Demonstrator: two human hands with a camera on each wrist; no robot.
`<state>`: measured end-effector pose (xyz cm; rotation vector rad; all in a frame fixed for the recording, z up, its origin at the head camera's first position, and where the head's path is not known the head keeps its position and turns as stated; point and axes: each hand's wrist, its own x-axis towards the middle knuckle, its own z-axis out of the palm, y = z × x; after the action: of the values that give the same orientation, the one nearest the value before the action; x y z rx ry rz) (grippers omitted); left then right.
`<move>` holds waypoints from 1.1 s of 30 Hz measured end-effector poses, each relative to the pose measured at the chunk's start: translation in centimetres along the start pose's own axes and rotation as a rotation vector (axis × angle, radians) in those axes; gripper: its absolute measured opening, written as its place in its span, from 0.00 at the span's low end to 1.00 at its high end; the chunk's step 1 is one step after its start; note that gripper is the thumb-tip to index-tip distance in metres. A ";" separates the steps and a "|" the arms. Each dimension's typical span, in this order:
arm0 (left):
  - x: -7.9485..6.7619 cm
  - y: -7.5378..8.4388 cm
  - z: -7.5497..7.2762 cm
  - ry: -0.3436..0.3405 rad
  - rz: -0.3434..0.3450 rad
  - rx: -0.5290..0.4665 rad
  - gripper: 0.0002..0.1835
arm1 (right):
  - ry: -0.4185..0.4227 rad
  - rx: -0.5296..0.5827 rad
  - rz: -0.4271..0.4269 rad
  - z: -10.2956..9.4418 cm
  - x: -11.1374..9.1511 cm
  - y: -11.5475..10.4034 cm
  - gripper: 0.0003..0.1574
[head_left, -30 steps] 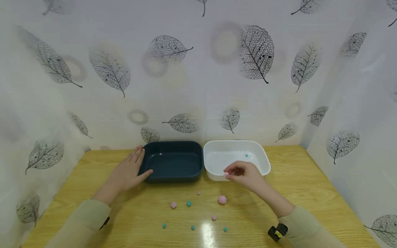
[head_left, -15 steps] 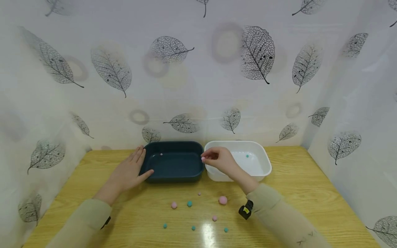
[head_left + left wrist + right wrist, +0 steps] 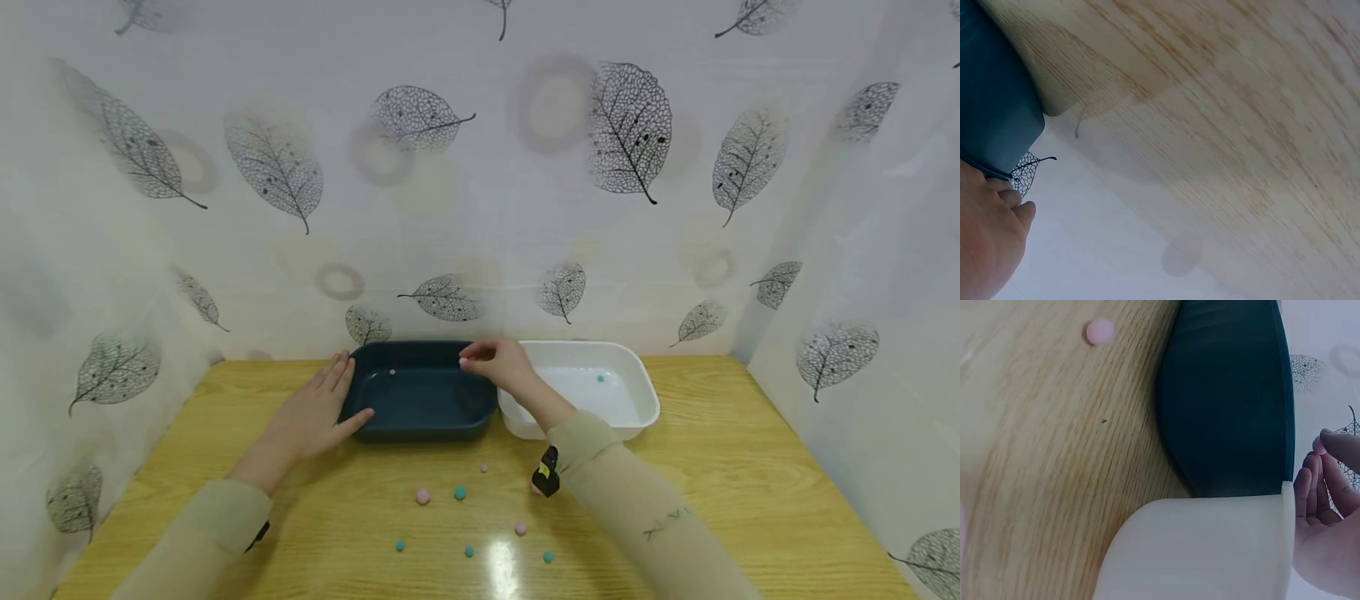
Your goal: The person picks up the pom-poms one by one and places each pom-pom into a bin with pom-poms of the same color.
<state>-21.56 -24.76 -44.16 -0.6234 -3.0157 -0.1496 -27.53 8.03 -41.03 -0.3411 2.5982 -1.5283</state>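
Note:
In the head view, my right hand (image 3: pixel 501 367) pinches a small pink ball (image 3: pixel 1318 445) between thumb and fingertips, over the right end of the dark blue dish (image 3: pixel 420 434). My left hand (image 3: pixel 311 417) rests against that dish's left end, its fingers extended along the side and thumb reaching over the front corner. A tiny pink ball (image 3: pixel 392 372) lies inside the dark dish. Beside it stands a white dish (image 3: pixel 647 392) holding one teal ball (image 3: pixel 601 378); my right wrist crosses its left part.
Several pink and teal balls lie on the wooden table (image 3: pixel 712 483) before the dishes, among them a pink ball (image 3: pixel 423 496) and a teal ball (image 3: pixel 460 492). A larger pink ball is mostly hidden by the right wrist camera (image 3: pixel 547 472). A leaf-print curtain (image 3: pixel 480 208) hangs behind.
My right hand has carried the pink ball leftward from the white dish's front edge to over the dark dish's right end. My left hand stays at the dark dish.

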 end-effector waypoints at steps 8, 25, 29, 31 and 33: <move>0.0 0.1 -0.2 -0.009 -0.002 -0.001 0.51 | 0.014 0.025 0.019 0.4 0.8 0.1 0.13; 0.1 0.3 -0.3 -0.008 -0.008 -0.002 0.50 | -0.046 0.114 0.027 -2.5 -2.1 0.2 0.19; 0.0 0.3 -0.4 -0.002 -0.004 0.003 0.50 | -0.055 0.120 0.023 -3.9 -3.9 0.8 0.18; 0.0 0.4 -0.3 0.000 -0.002 0.008 0.50 | -0.060 0.119 0.000 -4.6 -4.8 1.3 0.17; 0.0 0.4 -0.3 0.000 -0.002 0.010 0.50 | -0.071 0.110 -0.025 -5.2 -5.8 1.8 0.16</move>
<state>-21.38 -24.44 -43.86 -0.6198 -3.0150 -0.1342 -23.20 14.71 -40.20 -0.4104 2.4535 -1.6284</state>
